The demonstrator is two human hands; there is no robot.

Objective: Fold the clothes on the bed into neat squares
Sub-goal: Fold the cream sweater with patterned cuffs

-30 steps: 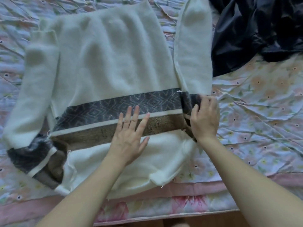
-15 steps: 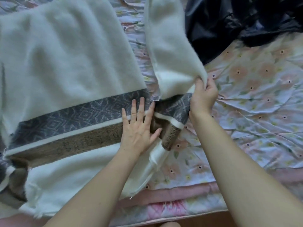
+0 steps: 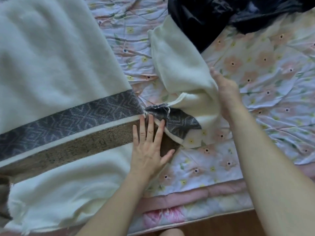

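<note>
Left half of the frame: the cream sweater (image 3: pixel 56 68) lies flat on the bed (image 3: pixel 213 167), its body crossed by a grey patterned band (image 3: pixel 71 120) above a brown band (image 3: pixel 76 149). Lower centre: your left hand (image 3: pixel 150 149) rests palm down on the sweater's right edge, fingers straight and slightly spread, pressing the brown band where the sleeve joins the body. Centre, upper right of that hand: the sleeve (image 3: pixel 180 65) is raised off the floral bedsheet and twisted, its grey-and-brown cuff end (image 3: pixel 177 123) turned over just beside your fingertips. Right of centre: your right hand (image 3: pixel 226 92) touches the sleeve's right edge; it is blurred, so whether its fingers grip the cloth cannot be told. Upper right: a dark garment (image 3: pixel 221 12) lies crumpled, touching the sleeve's far end.
</note>
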